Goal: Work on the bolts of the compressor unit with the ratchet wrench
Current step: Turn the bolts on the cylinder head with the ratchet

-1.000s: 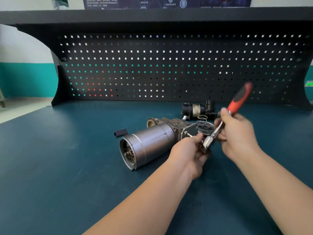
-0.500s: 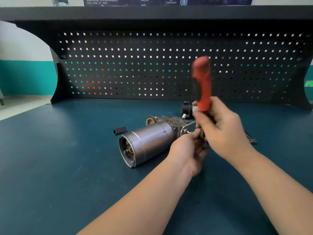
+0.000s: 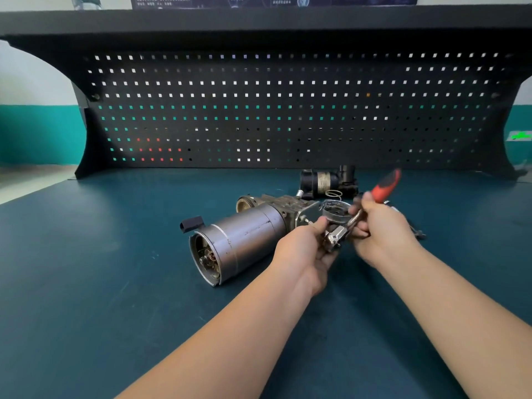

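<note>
Compressor unit [image 3: 244,240]: lies on its side on the dark teal bench [image 3: 86,283], mid-bench, its open silver motor end turned toward the camera-left
Ratchet wrench [image 3: 358,217]: chrome head low beside the unit's right end, red-and-black handle angled up to the right, blurred
Left hand [image 3: 305,249]: fingers curled about the wrench head
Right hand [image 3: 380,228]: fingers wrapped round the wrench shank below the handle
Black part [image 3: 325,180]: behind the unit, carries a pale label, unreadable
Poster [image 3: 273,0]: above the pegboard [image 3: 288,110], print too small to read

Black pegboard [image 3: 288,110] backs the teal bench [image 3: 86,283]; teal-banded wall [image 3: 37,110].
</note>
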`<state>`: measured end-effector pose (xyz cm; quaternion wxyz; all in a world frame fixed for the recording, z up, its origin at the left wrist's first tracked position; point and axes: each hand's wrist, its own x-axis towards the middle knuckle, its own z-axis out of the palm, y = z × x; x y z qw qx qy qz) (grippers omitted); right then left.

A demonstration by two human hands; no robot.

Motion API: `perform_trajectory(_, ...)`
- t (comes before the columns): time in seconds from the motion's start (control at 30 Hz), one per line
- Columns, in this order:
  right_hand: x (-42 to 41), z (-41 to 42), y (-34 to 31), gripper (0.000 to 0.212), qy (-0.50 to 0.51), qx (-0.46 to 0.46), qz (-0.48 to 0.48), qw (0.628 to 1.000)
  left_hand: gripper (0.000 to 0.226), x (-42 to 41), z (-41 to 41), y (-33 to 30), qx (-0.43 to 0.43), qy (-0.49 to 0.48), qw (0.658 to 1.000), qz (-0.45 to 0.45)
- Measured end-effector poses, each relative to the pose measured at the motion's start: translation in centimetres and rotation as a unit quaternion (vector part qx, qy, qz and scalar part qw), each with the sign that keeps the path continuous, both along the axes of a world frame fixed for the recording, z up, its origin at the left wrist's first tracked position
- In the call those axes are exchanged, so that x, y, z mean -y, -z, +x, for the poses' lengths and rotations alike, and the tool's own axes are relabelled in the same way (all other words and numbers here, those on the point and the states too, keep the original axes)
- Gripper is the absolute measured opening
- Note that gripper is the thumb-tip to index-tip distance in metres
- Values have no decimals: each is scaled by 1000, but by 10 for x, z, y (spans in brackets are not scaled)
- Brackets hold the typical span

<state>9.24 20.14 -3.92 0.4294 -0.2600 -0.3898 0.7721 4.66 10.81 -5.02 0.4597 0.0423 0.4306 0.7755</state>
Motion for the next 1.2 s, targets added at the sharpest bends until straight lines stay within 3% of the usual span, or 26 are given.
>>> perform_trajectory(0.07,7,3,-8,19,28,13,227,973,10,0,0,1,-15,5,1000,-1)
perform_trajectory(0.13,14,9,-14,11,30,45,485,873,8,1,1,1,-31,15,999,0)
perform_trajectory(0.17,17,11,-14,8,16,58,567,821,7,1,1,1,-35,20,999,-1)
perform_trajectory(0.23,25,11,-9,11,18,80,648,757,8,2,0,2,-37,28,999,0)
perform_trajectory(0.27,30,10,-6,12,36,79,652,753,9,3,-1,2,-32,28,999,0)
perform_trajectory(0.3,31,8,-5,9,63,69,634,768,9,3,-1,1,-25,23,999,-2)
perform_trajectory(0.37,23,2,-2,13,132,68,516,844,10,3,-2,1,-14,11,1000,-6)
perform_trajectory(0.43,9,-1,-1,23,133,77,256,954,12,3,-1,0,-14,3,1000,-12)
perform_trajectory(0.47,3,-2,-1,27,88,68,99,989,12,4,-1,-1,-14,2,1000,-13)
perform_trajectory(0.5,-1,-2,3,30,44,51,-14,998,11,4,-1,-1,-15,3,1000,-12)
perform_trajectory(0.57,-2,-4,5,32,6,28,-81,996,10,4,0,-1,-18,7,1000,-14)
perform_trajectory(0.6,-1,-3,3,31,10,18,-37,999,10,3,0,-1,-20,7,1000,-16)
perform_trajectory(0.67,6,0,-6,22,49,16,185,981,8,2,1,1,-27,3,1000,-16)
perform_trajectory(0.73,15,7,-11,12,57,48,475,877,6,2,2,1,-40,10,999,-13)
perform_trajectory(0.77,20,8,-9,8,39,58,571,818,9,2,3,1,-44,17,999,-8)
perform_trajectory(0.8,24,8,-6,9,33,67,629,774,15,3,2,1,-47,24,999,-4)
perform_trajectory(0.87,29,5,-1,11,70,64,657,748,20,3,-1,1,-43,24,999,-5)
perform_trajectory(0.9,29,3,-1,9,98,57,629,769,17,4,-1,1,-38,20,999,-8)
perform_trajectory(0.97,18,-2,1,15,148,60,472,867,12,4,-1,0,-31,13,999,-11)
perform_trajectory(1.03,3,-4,2,25,106,61,160,980,9,3,0,0,-24,4,1000,-10)
perform_trajectory(1.07,-2,-5,6,28,56,50,20,997,8,2,1,1,-21,3,1000,-7)
perform_trajectory(1.1,-5,-5,10,30,22,39,-62,997,8,2,2,1,-18,3,1000,-5)
perform_trajectory(1.13,-6,-6,13,31,7,35,-88,995,9,1,2,2,-17,2,1000,-7)
perform_trajectory(1.2,-5,-7,9,28,16,28,-4,999,11,0,2,2,-16,-1,1000,-8)
